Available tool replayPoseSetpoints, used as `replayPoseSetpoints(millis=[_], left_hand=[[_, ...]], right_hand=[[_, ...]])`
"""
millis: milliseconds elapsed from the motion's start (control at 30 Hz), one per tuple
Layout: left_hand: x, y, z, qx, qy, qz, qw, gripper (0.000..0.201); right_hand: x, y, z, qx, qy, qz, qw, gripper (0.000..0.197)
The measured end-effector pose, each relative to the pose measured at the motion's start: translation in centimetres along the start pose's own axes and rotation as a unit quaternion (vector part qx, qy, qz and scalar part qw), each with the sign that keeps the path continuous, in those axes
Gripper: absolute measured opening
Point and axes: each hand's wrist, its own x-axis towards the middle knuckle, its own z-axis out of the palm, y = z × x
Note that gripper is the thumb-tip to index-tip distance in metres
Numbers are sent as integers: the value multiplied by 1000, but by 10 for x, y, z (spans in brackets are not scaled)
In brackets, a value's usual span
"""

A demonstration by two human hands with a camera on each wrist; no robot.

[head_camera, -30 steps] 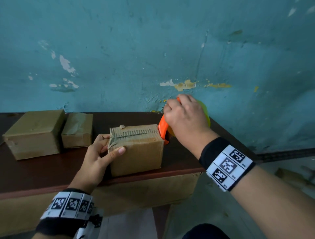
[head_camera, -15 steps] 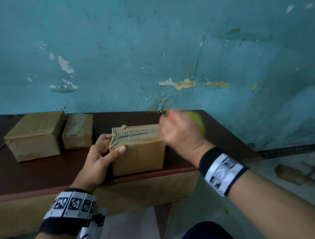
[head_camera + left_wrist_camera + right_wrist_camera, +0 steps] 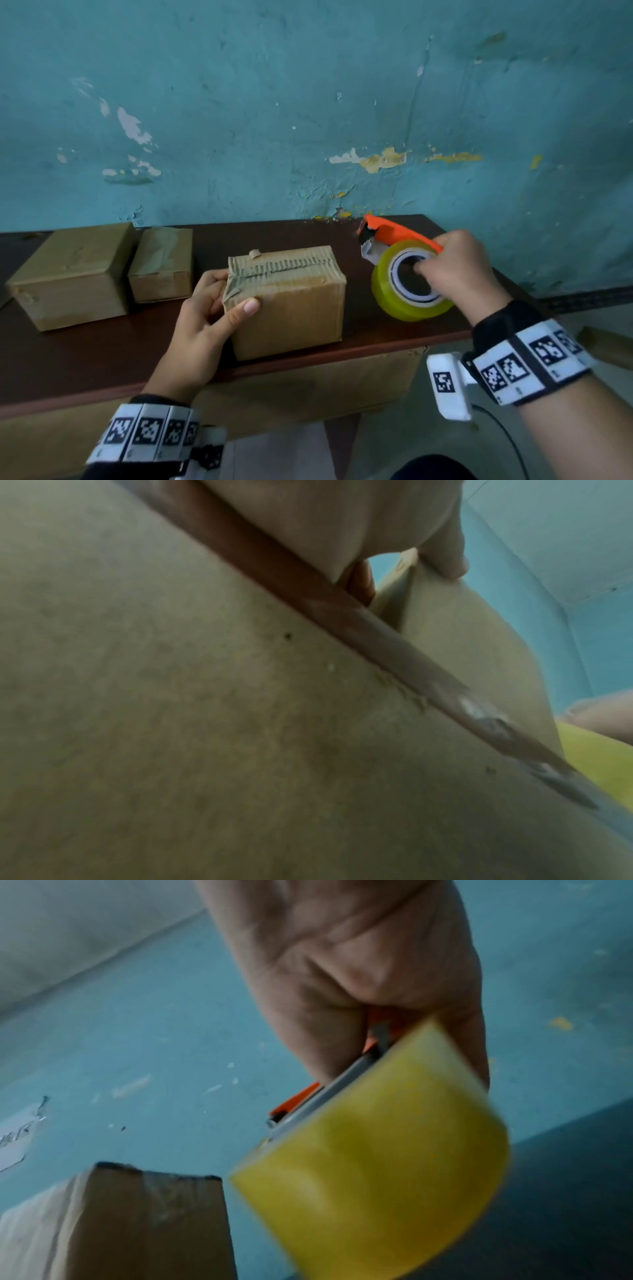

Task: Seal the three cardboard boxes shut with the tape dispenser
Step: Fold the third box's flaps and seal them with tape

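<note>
Left hand (image 3: 202, 318): nearest; thumb and fingers curled round the left end of the middle box (image 3: 287, 301), at the tabletop (image 3: 102, 346) front edge. Keep this brace firm.

Right hand (image 3: 459, 270): fingers hooked into the roll's core, gripping the tape dispenser (image 3: 404, 270), lifted just right of that box, not touching it. Judged: its top seam looks taped; check the end is pressed flat.

Two boxes (image 3: 72, 274) (image 3: 161, 263): well left of the left hand, touching; tape shows on the smaller.

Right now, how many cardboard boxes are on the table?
3. The large box sits far left, the small box right beside it, and the middle box stands near the front edge, held by the left hand.
</note>
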Motion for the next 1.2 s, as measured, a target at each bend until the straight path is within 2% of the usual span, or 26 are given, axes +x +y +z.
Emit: replayPoseSetpoints(millis=[67,133,333,433,500,600,633,700,767,867,1000,1133,1200], left_hand=[[0,0,0,2,3,4,1000,60],[-1,0,0,6,4,8,1000,59],[0,0,-1,25,-5,15,1000,60],[0,1,-1,29,-7,23,999,59],[-1,2,-1,30,-6,27,999,60],[-1,0,0,27,-12,28,999,53],[-1,0,1,26,-12,30,999,48],[-1,1,1,29,-11,33,999,45],[-1,1,1,30,-10,29,999,46],[0,2,-2,25,-20,16,999,42],[0,2,-2,22,-23,7,999,41],[4,1,-5,4,-25,-25,999,59],[4,3,-3,-37,-40,-41,998,67]], right_hand=[[-5,2,10,3,-44,28,999,47],[-10,2,19,-26,-58,35,997,55],[-17,-4,32,-33,-120,63,990,50],[-20,-11,30,-26,-129,61,989,40],[-26,-19,26,-5,-92,17,996,37],[-47,-40,21,105,-10,-91,990,52],[-58,-49,22,144,-21,-128,981,54],[-83,-61,36,205,-96,-165,960,55],[-103,-66,58,228,-136,-153,952,55],[-112,-64,77,263,-96,-134,950,59],[-109,-58,75,329,-126,-122,928,53],[-114,-65,81,345,-144,-96,923,54],[-116,-69,82,365,-140,-77,917,53]])
